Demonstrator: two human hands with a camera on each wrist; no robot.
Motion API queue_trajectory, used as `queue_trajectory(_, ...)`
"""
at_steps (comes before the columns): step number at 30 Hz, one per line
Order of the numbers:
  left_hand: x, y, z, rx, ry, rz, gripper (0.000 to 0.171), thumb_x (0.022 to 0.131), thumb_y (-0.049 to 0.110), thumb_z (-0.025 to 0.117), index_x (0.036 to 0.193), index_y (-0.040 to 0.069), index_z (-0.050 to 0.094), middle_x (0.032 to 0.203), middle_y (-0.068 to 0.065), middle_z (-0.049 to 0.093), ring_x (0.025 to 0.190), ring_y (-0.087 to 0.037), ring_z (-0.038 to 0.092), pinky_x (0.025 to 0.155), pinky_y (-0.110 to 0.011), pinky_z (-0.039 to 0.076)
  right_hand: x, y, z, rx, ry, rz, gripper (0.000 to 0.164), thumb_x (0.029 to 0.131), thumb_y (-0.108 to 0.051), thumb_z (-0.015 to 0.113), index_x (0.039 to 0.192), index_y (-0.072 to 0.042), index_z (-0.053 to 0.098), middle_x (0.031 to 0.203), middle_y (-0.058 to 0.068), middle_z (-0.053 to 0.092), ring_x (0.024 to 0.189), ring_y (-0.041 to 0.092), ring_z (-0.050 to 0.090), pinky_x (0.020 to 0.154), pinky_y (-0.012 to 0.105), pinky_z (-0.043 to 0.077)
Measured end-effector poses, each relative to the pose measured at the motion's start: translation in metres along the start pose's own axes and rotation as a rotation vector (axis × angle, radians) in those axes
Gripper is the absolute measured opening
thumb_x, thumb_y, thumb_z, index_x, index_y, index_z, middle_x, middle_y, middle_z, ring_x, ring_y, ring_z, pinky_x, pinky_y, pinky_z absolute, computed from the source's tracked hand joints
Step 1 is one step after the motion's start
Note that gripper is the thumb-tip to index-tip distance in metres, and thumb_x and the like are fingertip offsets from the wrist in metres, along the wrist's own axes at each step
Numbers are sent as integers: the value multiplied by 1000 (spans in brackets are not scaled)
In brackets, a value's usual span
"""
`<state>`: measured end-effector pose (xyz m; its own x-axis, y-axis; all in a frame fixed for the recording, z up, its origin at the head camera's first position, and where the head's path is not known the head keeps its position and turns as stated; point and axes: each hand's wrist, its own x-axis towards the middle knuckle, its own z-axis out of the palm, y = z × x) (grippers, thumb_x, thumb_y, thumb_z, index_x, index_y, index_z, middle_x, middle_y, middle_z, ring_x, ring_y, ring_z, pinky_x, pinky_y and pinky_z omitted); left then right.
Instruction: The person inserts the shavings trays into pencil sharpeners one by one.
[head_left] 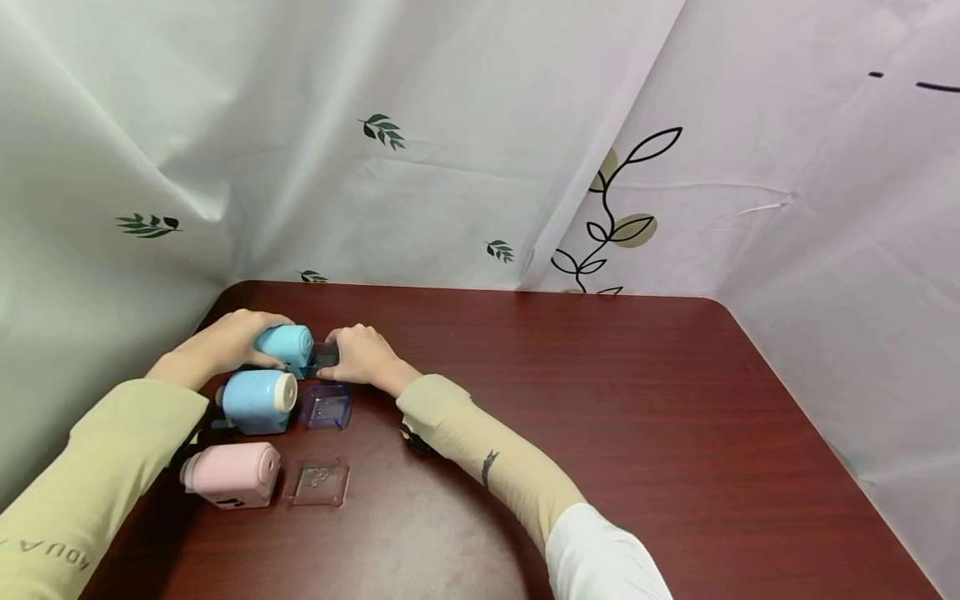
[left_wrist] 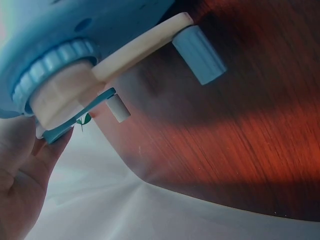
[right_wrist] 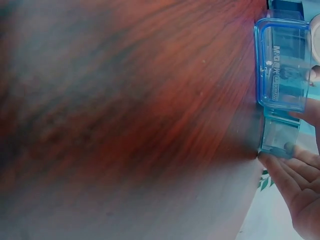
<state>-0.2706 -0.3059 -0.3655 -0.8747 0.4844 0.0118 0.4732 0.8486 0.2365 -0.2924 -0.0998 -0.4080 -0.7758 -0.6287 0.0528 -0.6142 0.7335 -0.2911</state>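
At the table's far left my left hand (head_left: 225, 343) grips a turquoise crank pencil sharpener (head_left: 283, 343) that lies on its side. My right hand (head_left: 365, 358) pinches a clear drawer (head_left: 322, 357) at that sharpener's right end; in the right wrist view its fingers (right_wrist: 287, 182) hold the bluish drawer (right_wrist: 280, 134) by its edges. Closer to me lies a light blue sharpener (head_left: 253, 398), with a clear blue drawer (head_left: 327, 407) beside it. Its cream crank (left_wrist: 145, 47) fills much of the left wrist view, hiding part of the left hand (left_wrist: 22, 175).
A pink sharpener (head_left: 238, 471) lies nearest me on the left, a clear pinkish drawer (head_left: 321, 483) to its right. The dark red table (head_left: 600, 433) extends to the right. White patterned curtains (head_left: 450, 200) hang along its back and sides.
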Motion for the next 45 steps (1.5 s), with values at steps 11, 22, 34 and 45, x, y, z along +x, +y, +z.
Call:
queue_trajectory(11,0,0,-4,29,9,18,59,65,23,80,112,-3,57,102,-22,62,86,-33,58,74,-53,47,5,-2,-2,9,-4,-8,60,72,-51,70,119,-16,59,110,-5,63,88,7,58,74,18,47)
queue_trajectory(22,-1,4,-5,24,0,5,60,65,23,80,113,-3,57,103,-23,61,87,-34,57,75,-54,47,4,-8,-2,13,15,-16,60,73,-50,69,120,-15,58,110,-4,63,87,7,59,75,17,48)
queue_trajectory(34,1,3,-4,27,1,-2,60,66,22,80,115,-3,56,104,-23,61,88,-35,57,75,-55,47,8,-13,-2,14,24,13,61,72,-51,70,120,-16,58,111,-4,63,88,8,59,74,18,48)
queue_trajectory(45,-3,2,-1,29,8,9,58,66,20,80,113,-4,56,103,-23,61,87,-34,57,75,-54,47,4,-6,-1,54,-14,-8,78,66,-53,74,128,-12,51,122,-3,58,98,7,56,81,17,46)
